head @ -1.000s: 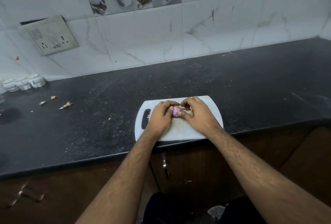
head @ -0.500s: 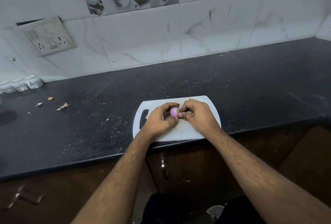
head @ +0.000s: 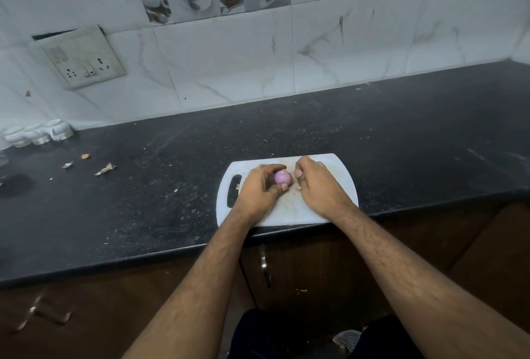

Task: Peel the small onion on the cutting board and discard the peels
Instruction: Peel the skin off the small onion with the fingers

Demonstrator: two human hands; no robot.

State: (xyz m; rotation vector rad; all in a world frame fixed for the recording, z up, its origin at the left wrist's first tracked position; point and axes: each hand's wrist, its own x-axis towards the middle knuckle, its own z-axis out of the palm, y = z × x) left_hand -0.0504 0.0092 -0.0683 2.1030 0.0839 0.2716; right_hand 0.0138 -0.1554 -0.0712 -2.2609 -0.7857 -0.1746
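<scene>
Your left hand (head: 259,186) has the onion (head: 282,178) pinched between thumb and fingertips, grip clamped on it, just above the middle of the board (head: 341,175). The onion shows smooth and purple on the side facing you, with a small flake of dry skin at its top edge. Your right hand (head: 317,186) sits just right of it, fingers curled in together, a slim gap between them and the onion; what they hold, if anything, I cannot tell. Small brown peel bits (head: 298,187) lie on the board between your hands, and one more near the handle slot (head: 233,190) on the board's left end. The board rests at the near edge of the black bench (head: 143,201), white against the speckled stone. Far off to the left, three scraps of peel (head: 105,169) lie loose on the bench, well apart from the board. Beyond them, against the tiled wall (head: 229,57), stand three small white jars (head: 37,135). A socket plate (head: 83,57) hangs tilted on the wall above them.
</scene>
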